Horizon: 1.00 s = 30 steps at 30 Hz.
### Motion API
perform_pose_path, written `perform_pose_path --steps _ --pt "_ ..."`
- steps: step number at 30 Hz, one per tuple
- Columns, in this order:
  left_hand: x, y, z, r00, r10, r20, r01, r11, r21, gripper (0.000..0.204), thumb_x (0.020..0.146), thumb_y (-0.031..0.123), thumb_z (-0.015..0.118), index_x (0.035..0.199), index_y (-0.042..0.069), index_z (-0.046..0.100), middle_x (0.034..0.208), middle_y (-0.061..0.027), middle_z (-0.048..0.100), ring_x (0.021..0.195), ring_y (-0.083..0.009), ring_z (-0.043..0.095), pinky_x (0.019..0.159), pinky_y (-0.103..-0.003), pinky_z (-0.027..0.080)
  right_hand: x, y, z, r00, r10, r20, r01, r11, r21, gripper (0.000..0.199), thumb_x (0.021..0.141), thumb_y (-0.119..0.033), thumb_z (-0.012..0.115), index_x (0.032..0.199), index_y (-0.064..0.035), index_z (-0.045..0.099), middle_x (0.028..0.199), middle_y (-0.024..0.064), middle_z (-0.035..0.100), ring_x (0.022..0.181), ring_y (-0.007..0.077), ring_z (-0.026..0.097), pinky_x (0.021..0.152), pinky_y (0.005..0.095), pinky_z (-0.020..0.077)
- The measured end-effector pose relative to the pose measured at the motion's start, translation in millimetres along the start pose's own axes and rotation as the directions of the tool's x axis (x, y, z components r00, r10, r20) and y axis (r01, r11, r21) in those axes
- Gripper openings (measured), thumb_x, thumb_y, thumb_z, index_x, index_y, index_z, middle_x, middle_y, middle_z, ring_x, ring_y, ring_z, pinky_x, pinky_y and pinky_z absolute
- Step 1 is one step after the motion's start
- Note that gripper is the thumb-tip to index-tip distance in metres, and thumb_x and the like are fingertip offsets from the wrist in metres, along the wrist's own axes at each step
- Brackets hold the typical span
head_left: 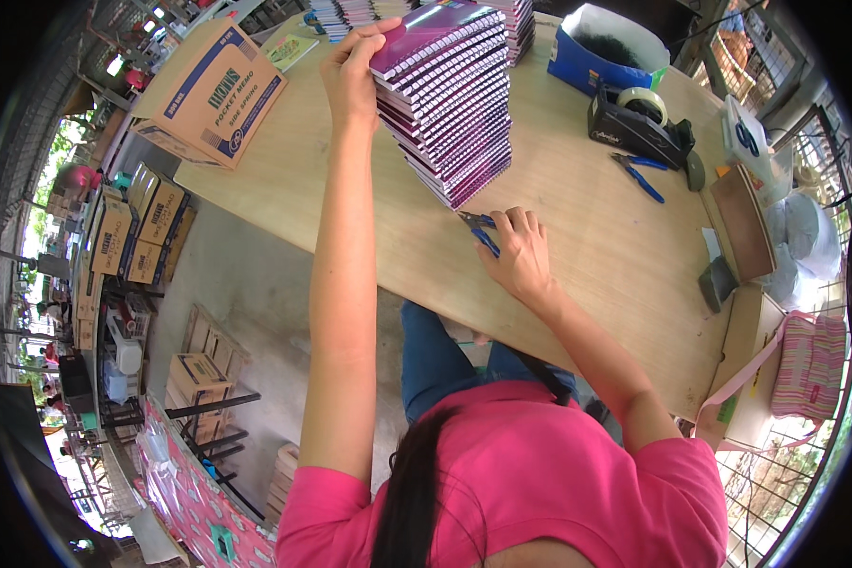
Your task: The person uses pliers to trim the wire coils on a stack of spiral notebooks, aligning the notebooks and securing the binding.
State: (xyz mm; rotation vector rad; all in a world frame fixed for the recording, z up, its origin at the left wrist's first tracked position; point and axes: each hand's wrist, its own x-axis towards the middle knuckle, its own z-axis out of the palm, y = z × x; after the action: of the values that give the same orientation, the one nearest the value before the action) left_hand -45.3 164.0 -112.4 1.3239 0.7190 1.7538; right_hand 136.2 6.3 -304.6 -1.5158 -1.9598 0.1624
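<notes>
At twelve o'clock on the smooth wood-grained table [596, 275], the left hand [353, 74], fingers bent, holds the ten-o'clock corner of a tall stack of glossy purple wire-bound notebooks [454, 114], while at its five o'clock the right hand [521, 254] grips blue-handled metal nippers [487, 240].

Big dark lettering on the tan carton [204, 109], more on the stacked boxes [158, 206], plus some pale script on the tape dispenser [625, 129]
</notes>
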Motion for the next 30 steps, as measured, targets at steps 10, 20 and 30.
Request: perform_pose_path --steps 10,20,30 --pt "-3 4 -3 0.999 0.001 0.034 -0.003 0.999 0.048 0.026 0.083 0.006 0.056 0.101 -0.003 0.072 0.098 -0.0086 0.071 0.081 -0.0113 0.062 0.076 -0.023 0.048 104 10 -32 0.542 0.260 0.799 -0.517 0.853 0.073 0.031 0.077 -0.028 0.067 0.079 0.0032 0.067 0.069 0.0223 0.066 0.063 0.0327 0.068 0.062 0.0448 0.0555" --pt "3 -29 -40 0.973 -0.116 0.200 0.108 0.993 0.051 0.097 0.087 0.080 0.029 0.155 0.012 0.018 0.151 -0.0153 0.039 0.138 -0.0284 0.038 0.114 -0.044 0.024 -19 76 -89 0.991 0.121 0.051 -0.111 0.978 -0.174 0.041 0.076 -0.019 0.075 0.114 -0.0063 0.065 0.114 0.0213 0.059 0.109 0.0361 0.057 0.092 0.0423 0.0455" --pt "-74 -140 -107 0.536 -0.776 0.332 0.766 0.612 0.197 0.070 0.098 0.061 0.026 0.150 0.013 0.033 0.149 -0.0036 0.043 0.132 -0.0242 0.044 0.109 -0.045 0.035 42 2 61 0.862 0.470 0.191 -0.418 0.444 0.793 0.078 0.100 -0.056 0.034 0.152 -0.0007 0.016 0.160 0.0208 0.010 0.149 0.0316 0.007 0.120 0.0400 0.0088"
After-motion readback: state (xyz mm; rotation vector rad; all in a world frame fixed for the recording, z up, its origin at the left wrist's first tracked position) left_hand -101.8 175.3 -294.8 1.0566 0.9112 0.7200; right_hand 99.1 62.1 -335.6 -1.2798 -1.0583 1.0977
